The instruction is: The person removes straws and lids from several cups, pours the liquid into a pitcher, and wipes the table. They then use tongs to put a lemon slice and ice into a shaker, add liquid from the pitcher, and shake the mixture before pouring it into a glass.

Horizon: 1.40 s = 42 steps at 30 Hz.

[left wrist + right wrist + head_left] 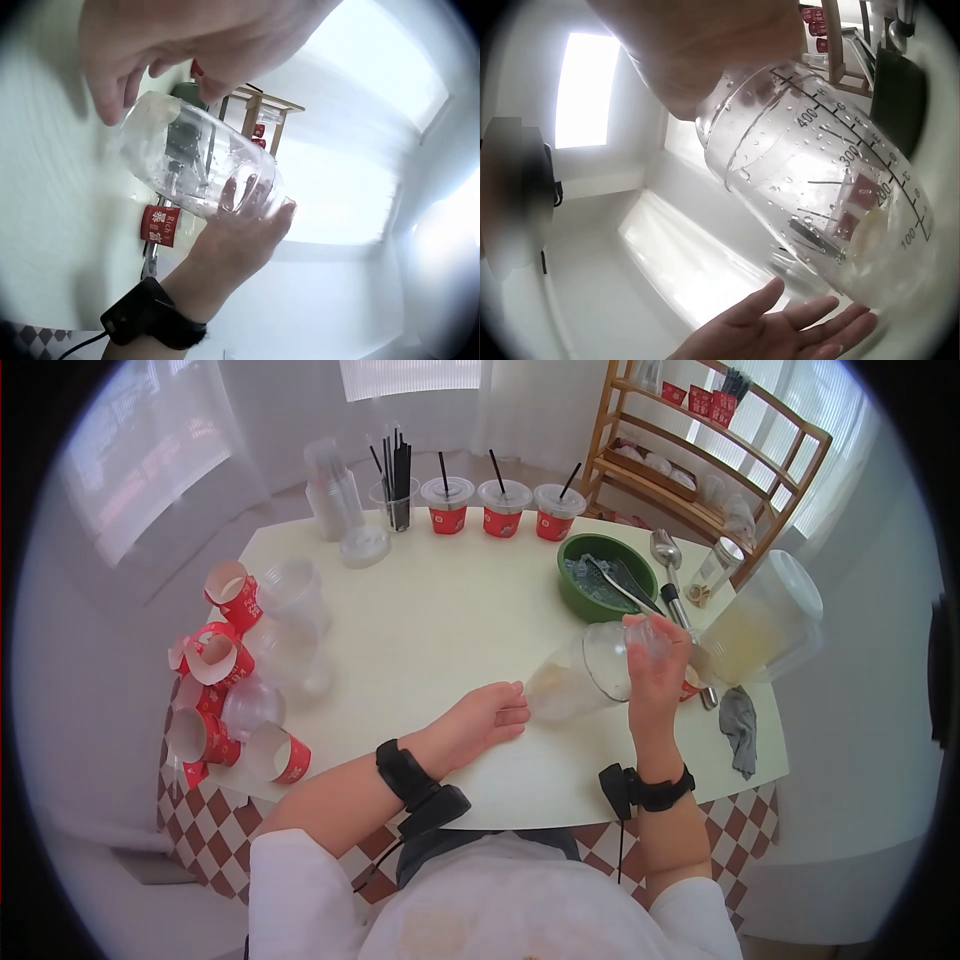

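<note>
My right hand (656, 675) grips a clear cocktail shaker (565, 685) by its top end, above the right front of the table. The shaker is tilted, with its base toward the left hand. Black measuring marks run down its side, droplets cling to the wall, and a pale round piece (870, 236) lies near the bottom in the right wrist view. My left hand (478, 718) has its fingers extended, the fingertips right at the shaker's base. Close behind the right hand, a red paper cup (160, 225) stands partly hidden in the head view.
A green bowl (575, 595) of ice with a scoop, a pitcher (765, 615) and a grey cloth (738, 732) are at the right. Red sleeves (232, 595) and clear cups (290, 595) crowd the left. Lidded cups (502, 520) with straws line the back.
</note>
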{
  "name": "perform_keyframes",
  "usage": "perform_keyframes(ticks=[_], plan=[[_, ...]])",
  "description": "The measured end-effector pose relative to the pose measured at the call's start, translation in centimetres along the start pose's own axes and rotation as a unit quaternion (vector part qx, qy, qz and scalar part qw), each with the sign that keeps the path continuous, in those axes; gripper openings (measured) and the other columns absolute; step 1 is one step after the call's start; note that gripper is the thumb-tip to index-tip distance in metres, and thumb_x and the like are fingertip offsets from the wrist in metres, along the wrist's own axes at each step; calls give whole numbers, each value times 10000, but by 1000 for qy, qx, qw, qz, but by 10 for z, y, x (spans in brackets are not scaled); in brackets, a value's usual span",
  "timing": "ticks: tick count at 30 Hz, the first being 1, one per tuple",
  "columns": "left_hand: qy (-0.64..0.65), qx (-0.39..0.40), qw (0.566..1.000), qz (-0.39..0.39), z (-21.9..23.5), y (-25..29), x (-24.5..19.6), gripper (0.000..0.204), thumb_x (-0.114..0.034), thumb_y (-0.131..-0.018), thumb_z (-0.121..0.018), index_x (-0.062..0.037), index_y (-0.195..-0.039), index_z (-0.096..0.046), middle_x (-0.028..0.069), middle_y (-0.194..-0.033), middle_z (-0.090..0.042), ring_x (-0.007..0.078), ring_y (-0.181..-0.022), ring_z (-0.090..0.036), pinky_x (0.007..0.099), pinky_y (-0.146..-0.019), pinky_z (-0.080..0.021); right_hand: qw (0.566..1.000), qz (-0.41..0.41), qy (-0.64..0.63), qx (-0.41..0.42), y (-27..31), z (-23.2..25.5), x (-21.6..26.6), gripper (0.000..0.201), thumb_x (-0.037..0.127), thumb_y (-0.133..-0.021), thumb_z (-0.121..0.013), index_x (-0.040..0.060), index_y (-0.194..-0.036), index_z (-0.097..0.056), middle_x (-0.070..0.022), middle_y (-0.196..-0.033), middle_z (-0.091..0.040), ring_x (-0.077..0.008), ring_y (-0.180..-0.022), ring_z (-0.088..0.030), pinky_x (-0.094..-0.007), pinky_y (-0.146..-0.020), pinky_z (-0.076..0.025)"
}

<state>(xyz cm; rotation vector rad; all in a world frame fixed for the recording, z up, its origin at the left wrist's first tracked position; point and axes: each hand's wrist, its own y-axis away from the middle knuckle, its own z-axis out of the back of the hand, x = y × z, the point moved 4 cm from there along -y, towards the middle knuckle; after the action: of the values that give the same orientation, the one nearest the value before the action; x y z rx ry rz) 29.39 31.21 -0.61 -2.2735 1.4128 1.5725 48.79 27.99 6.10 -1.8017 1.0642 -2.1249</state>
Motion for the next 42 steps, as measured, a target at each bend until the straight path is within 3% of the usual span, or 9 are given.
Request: perform_keyframes(ticks=[4, 12, 15, 19, 25, 27, 32, 38, 42], plan=[[40, 10, 999, 16, -11, -40, 12, 423, -357, -967, -321, -28, -1202, -447, 79, -1182, -505, 157, -1095, -462, 314, -963, -350, 997, 52, 36, -46, 17, 0, 8, 342, 142, -856, -572, 45, -1134, -397, -143, -1119, -506, -203, -1057, -493, -332, -935, -370], [-21, 119, 950, -287, -94, 30, -71, 417, -371, -960, -350, -52, -1215, -432, 32, -1149, -505, 135, -1041, -455, 321, -937, -344, 871, 450, 64, -187, 26, 10, 134, 528, 599, -870, -350, 186, -1191, -282, -124, -1060, -435, -354, -1036, -488, -525, -899, -428], [96, 50, 982, -154, -32, -16, -16, 424, -380, -955, -369, -51, -1218, -418, 30, -1155, -491, 120, -1041, -450, 312, -930, -346, 938, 330, 104, 21, 18, -14, 109, 421, 409, -895, -489, 122, -1158, -328, -164, -1062, -489, -338, -1028, -498, -492, -900, -407], [104, -6, 994, -27, -9, -7, 9, 441, -366, -979, -257, -48, -1250, -396, 50, -1268, -444, 145, -1152, -428, 337, -988, -328, 982, 187, 18, 24, 16, -26, 47, 351, 195, -860, -572, 74, -1123, -374, -173, -1107, -497, -303, -1054, -494, -428, -914, -391], [-184, 98, 905, -372, -78, 69, -74, 463, -386, -978, -237, -51, -1274, -360, 49, -1288, -425, 167, -1157, -416, 334, -973, -331, 849, 490, -141, -138, 25, -8, 136, 406, 345, -873, -550, 97, -1136, -365, -170, -1099, -496, -316, -1046, -500, -453, -907, -405], [-102, 80, 941, -312, -57, 37, -54, 466, -390, -978, -240, -54, -1281, -352, 50, -1283, -426, 173, -1159, -412, 342, -971, -330, 873, 460, -101, -124, 23, -12, 132, 425, 366, -878, -540, 100, -1153, -354, -170, -1094, -497, -319, -1043, -503, -457, -906, -405], [39, 21, 998, -47, -12, 1, 3, 455, -390, -976, -251, -73, -1288, -347, 61, -1260, -428, 177, -1166, -403, 363, -982, -319, 991, 98, 83, -26, 14, -24, 43, 430, 352, -894, -519, 98, -1188, -333, -166, -1088, -496, -313, -1058, -494, -455, -907, -403], [-195, 82, 878, -429, -75, 78, -71, 539, -445, -959, -268, -21, -1291, -289, 76, -1171, -458, 155, -1109, -417, 331, -958, -325, 901, 382, -96, -180, 45, -2, 123, 487, 533, -861, -471, 174, -1156, -325, -142, -1110, -486, -340, -1075, -491, -490, -932, -381], [-70, 42, 958, -275, -42, 34, -40, 544, -444, -956, -298, -17, -1294, -288, 72, -1223, -435, 143, -1131, -406, 330, -977, -309, 946, 322, -21, -41, 21, -16, 100, 430, 318, -869, -570, 100, -1165, -347, -166, -1100, -481, -316, -1038, -497, -471, -907, -402]])
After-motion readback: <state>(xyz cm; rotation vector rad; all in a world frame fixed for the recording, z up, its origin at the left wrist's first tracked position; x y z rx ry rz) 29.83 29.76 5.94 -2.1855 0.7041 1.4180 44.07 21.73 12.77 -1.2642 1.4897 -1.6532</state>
